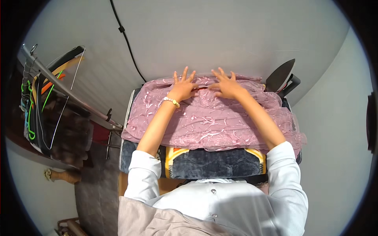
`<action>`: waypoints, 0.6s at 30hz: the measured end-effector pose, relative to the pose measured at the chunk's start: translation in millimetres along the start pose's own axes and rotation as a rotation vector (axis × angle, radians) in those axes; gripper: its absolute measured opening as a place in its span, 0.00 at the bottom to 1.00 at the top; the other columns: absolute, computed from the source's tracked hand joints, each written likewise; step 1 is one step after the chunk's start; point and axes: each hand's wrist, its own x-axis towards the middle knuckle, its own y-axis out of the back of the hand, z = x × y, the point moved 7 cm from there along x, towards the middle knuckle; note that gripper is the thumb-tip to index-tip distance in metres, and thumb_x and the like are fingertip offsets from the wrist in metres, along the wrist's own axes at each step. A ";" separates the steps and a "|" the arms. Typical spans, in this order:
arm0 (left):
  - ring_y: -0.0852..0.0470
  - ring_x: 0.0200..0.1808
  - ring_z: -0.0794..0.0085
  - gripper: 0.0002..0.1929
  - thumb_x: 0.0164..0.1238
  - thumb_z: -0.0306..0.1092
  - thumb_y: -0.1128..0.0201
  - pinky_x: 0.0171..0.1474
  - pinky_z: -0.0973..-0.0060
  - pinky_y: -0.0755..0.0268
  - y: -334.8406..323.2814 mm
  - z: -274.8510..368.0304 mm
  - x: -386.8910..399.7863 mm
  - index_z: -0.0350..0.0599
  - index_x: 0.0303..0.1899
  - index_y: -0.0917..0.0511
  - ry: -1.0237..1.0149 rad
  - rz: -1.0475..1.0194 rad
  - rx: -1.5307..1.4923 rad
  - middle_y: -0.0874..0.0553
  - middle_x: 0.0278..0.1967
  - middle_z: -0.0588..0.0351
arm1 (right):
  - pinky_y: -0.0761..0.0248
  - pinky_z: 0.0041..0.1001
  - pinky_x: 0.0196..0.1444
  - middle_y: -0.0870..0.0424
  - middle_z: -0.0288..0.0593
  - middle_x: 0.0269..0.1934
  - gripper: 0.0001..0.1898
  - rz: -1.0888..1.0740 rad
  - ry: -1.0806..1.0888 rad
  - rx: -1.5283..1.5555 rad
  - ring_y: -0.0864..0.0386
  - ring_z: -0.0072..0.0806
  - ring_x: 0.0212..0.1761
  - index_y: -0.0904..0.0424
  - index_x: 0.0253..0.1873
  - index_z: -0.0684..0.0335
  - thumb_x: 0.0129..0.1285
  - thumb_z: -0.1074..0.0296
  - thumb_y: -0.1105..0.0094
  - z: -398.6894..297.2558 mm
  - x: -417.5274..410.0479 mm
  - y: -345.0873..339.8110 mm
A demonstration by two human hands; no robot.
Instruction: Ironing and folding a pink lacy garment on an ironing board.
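A sheer pink fabric with embroidered branches (206, 126) lies spread and wrinkled over a table covered by a dark plush blanket (217, 165) with yellow and white trim. My left hand (183, 86), with a beaded bracelet on its wrist, rests on the far part of the fabric with fingers spread. Opposite it, my right hand (226, 86) is also spread on the fabric, fingertips pointing toward the wall. Between the hands a small orange-red patch shows at a fold. Neither hand visibly pinches the cloth.
An iron (282, 78) stands on its heel at the far right corner, against the wall (230, 32). At left, a metal clothes rail (68, 85) carries several hangers (37, 109). A black cable (127, 44) runs down the wall behind the table. A vase (63, 176) is at lower left.
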 end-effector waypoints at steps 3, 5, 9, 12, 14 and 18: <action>0.65 0.75 0.50 0.16 0.47 0.52 0.29 0.64 0.28 0.72 -4.0 -3.6 -1.8 0.65 0.39 0.15 -0.011 -0.071 0.028 0.43 0.72 0.60 | 0.66 0.66 0.66 0.63 0.45 0.76 0.25 -0.105 -0.013 0.019 0.69 0.48 0.77 0.25 0.60 0.33 0.54 0.49 0.35 -4.6 8.3 -12.9; 0.65 0.75 0.50 0.14 0.46 0.51 0.28 0.65 0.28 0.73 -2.9 -5.4 -6.1 0.62 0.35 0.15 -0.058 -0.058 0.031 0.42 0.72 0.61 | 0.66 0.66 0.66 0.63 0.45 0.76 0.28 -0.144 -0.014 0.027 0.69 0.49 0.77 0.27 0.61 0.32 0.52 0.48 0.33 -6.6 10.1 -19.2; 0.59 0.75 0.55 0.13 0.44 0.49 0.27 0.65 0.29 0.69 19.9 6.1 -6.8 0.56 0.30 0.16 -0.186 0.022 0.005 0.34 0.68 0.62 | 0.67 0.70 0.64 0.59 0.47 0.75 0.32 -0.084 -0.083 0.138 0.71 0.51 0.77 0.26 0.59 0.39 0.45 0.48 0.28 12.5 12.9 -27.3; 0.55 0.75 0.57 0.14 0.45 0.49 0.28 0.65 0.30 0.68 33.1 2.9 -18.0 0.54 0.30 0.16 -0.210 0.112 -0.065 0.31 0.66 0.63 | 0.62 0.69 0.64 0.42 0.49 0.70 0.31 -0.099 -0.052 0.074 0.57 0.45 0.76 0.21 0.53 0.47 0.42 0.44 0.28 11.1 10.6 -16.1; 0.54 0.75 0.58 0.15 0.46 0.51 0.29 0.65 0.30 0.68 33.6 -2.0 -21.8 0.53 0.30 0.17 -0.228 0.164 -0.083 0.33 0.67 0.64 | 0.59 0.67 0.64 0.36 0.49 0.67 0.31 -0.179 -0.049 0.012 0.51 0.42 0.75 0.19 0.51 0.50 0.42 0.41 0.29 15.4 6.1 -7.4; 0.57 0.75 0.58 0.19 0.46 0.58 0.32 0.66 0.31 0.68 16.8 -21.9 -26.9 0.54 0.31 0.16 -0.181 0.029 0.101 0.36 0.69 0.64 | 0.57 0.61 0.67 0.22 0.49 0.55 0.35 -0.265 -0.084 -0.271 0.41 0.39 0.71 0.18 0.48 0.58 0.40 0.37 0.31 19.8 -11.8 37.6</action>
